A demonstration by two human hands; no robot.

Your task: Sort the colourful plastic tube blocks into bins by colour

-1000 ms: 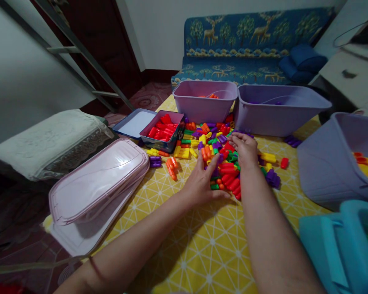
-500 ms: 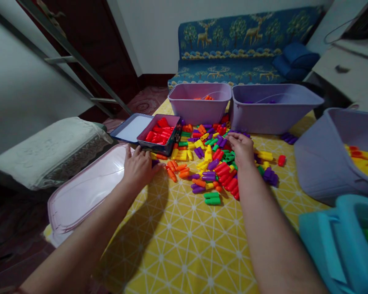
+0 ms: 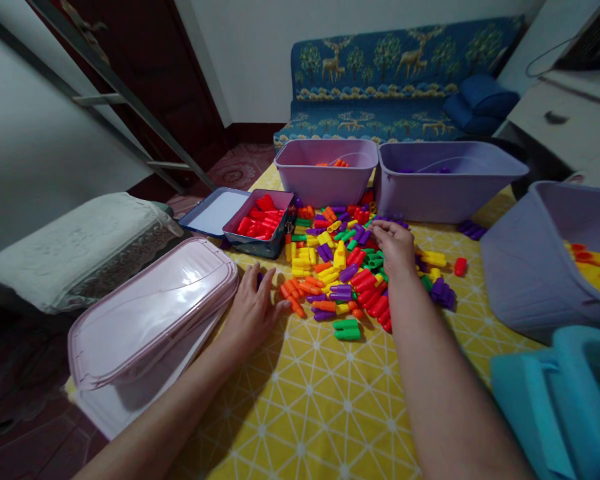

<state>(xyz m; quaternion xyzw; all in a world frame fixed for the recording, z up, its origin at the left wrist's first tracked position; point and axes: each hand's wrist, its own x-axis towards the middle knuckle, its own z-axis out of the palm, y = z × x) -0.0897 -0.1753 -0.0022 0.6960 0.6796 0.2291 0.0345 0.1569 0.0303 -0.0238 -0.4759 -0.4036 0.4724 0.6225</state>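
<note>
– Plastic blocks (image 3: 340, 267), head view: a loose heap of short rounded pieces in red, orange, yellow, green and purple lies on the yellow tablecloth (image 3: 320, 400), in front of two purple bins (image 3: 325, 170) and just right of a tin (image 3: 263, 223) of red ones.

– Hands?

– Left hand (image 3: 253, 310) lies palm down on the cloth, fingers spread and holding nothing. Its fingertips are at the orange blocks (image 3: 293, 290) on the heap's near-left edge, and a pink lid (image 3: 150, 307) is just beside it. Right hand (image 3: 395, 247) rests on the far right of the heap with its fingers curled down into the pieces. Can't tell if it has one pinched.

– Handling?

– My read: light, hollow, rigid, not fragile. Smooth skin and round barrels, so they likely slip and roll. Pinch one across the barrel at mid-length, thumb against forefinger. End grabs look prone to squirting out. Several could be raked with a flat palm.
</note>
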